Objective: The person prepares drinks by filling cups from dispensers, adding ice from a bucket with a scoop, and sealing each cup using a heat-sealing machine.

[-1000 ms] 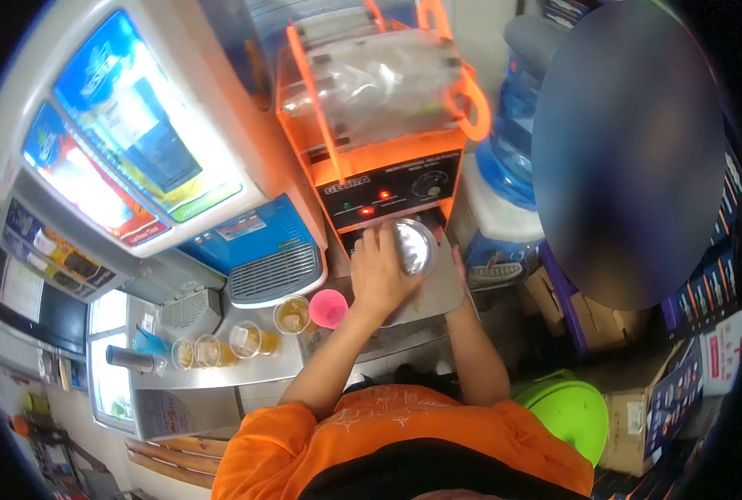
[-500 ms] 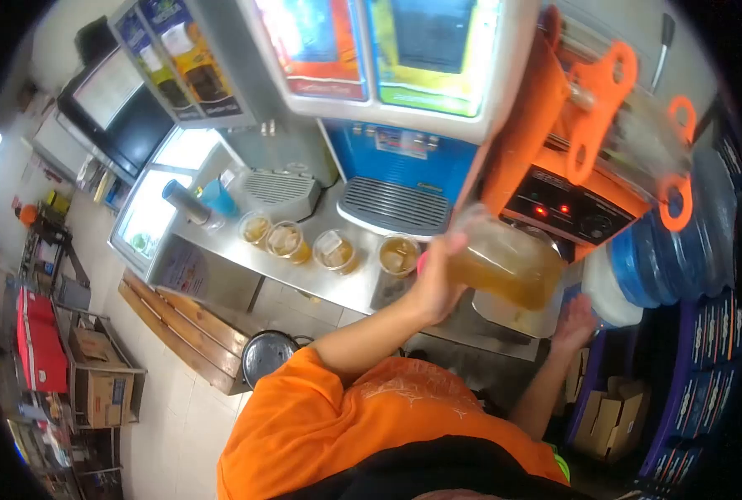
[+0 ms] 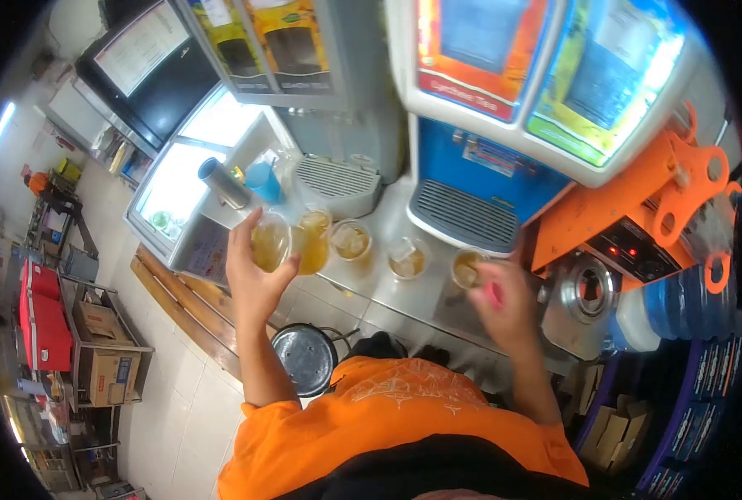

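My left hand (image 3: 258, 279) curves its fingers and thumb around a clear plastic cup (image 3: 269, 242) of amber drink, at the left end of a row. Right beside it stands another amber-filled cup (image 3: 313, 242), followed by an iced cup (image 3: 351, 242) and another iced cup (image 3: 406, 257). At the right end of the row, my right hand (image 3: 508, 308) overlaps the edge of a cup (image 3: 466, 271). That hand is smeared by motion, and something small and pink (image 3: 494, 294) shows at it; I cannot tell whether its fingers grip anything.
Behind the cups stand a blue drink dispenser (image 3: 462, 187) and a grey dispenser (image 3: 337, 179). An orange sealing machine (image 3: 612, 225) is on the right. A steel tumbler (image 3: 222, 183) and a blue cup (image 3: 262, 182) stand at the back left. Below the counter is a black round stool (image 3: 304, 358).
The view has shifted right. My left hand, which held a large clear jug of amber liquid at the right, is now at the row's left end. My right hand has come up to the right-end cup.
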Tool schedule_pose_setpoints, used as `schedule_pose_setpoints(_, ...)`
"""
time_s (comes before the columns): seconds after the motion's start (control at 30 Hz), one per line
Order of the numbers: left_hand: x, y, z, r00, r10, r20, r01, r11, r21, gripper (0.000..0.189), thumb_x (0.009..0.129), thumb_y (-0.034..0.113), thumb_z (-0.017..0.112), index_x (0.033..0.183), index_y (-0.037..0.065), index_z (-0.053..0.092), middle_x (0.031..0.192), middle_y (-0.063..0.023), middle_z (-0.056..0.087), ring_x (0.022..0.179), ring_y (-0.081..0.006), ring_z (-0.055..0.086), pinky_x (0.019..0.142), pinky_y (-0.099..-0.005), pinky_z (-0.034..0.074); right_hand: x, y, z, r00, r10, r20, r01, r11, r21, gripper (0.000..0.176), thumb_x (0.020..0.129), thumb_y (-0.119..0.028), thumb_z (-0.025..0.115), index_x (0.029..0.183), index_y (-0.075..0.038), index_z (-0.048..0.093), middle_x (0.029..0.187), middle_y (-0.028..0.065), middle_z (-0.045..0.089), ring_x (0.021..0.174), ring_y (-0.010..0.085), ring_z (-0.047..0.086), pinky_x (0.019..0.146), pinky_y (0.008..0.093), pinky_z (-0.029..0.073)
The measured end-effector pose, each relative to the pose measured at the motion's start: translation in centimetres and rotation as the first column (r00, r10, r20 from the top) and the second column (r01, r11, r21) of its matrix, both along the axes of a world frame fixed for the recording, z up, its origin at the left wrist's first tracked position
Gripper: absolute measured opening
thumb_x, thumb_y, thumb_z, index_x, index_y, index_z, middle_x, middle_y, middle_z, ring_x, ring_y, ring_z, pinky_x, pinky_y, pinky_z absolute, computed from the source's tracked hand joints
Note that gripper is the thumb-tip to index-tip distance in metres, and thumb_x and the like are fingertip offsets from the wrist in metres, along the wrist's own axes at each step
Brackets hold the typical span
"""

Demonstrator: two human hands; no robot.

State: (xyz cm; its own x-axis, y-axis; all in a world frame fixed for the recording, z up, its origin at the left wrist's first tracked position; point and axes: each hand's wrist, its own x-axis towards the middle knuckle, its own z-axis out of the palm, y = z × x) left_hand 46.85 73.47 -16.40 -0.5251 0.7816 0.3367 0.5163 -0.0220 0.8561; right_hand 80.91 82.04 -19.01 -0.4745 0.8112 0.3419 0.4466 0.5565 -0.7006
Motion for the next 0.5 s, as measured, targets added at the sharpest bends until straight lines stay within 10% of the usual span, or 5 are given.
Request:
schedule_pose_setpoints(0.1,-4.0,0.0,-1.5,0.835,0.154,-0.529,-0.319,0.918,-0.235,0.076,0.056,0.026,0.078,0.122,0.005,0.047,0.112,-0.0189,0.053,0.101,-0.0370,0.050,0.087,-0.0435,0.042,-7.1,1.8,-5.6,0.987,0.090,0.133,-0.098,0.993,0.059,0.065,0.073,-0.018,0.073,0.129,-0.005,0.043,0.125,0.0182,0.045,0.116,0.0344,0.044,0.098,0.0431,0.036)
schedule_pose_setpoints(0.27,-11.6,2.2,-8.3,0.823,0.137,-0.551,-0.381,0.853,-0.357,0.074,0.055,0.023,0.080,0.118,0.005,0.045,0.111,-0.0197,0.053,0.098,-0.0391,0.050,0.085,-0.0437,0.044,-11.9,3.9,-10.2,0.884,-0.017,0.467,0.119,0.974,-0.191,0.095,0.064,-0.027,0.080,0.139,-0.005,0.026,0.132,0.0228,0.034,0.125,0.0396,0.036,0.104,0.0475,0.032)
schedule_pose_setpoints(0.5,-15.1,6.8,-14.1,0.879,-0.004,-0.477,-0.241,0.860,-0.451,0.077,0.051,0.023,0.084,0.115,0.004,0.045,0.110,-0.0182,0.054,0.095,-0.0391,0.053,0.083,-0.0437,0.045,-12.0,3.6,-11.2,0.929,-0.110,0.353,0.203,0.949,-0.241,0.093,0.059,-0.024,0.081,0.135,-0.004,0.031,0.127,0.0204,0.038,0.121,0.0377,0.042,0.097,0.0446,0.041)
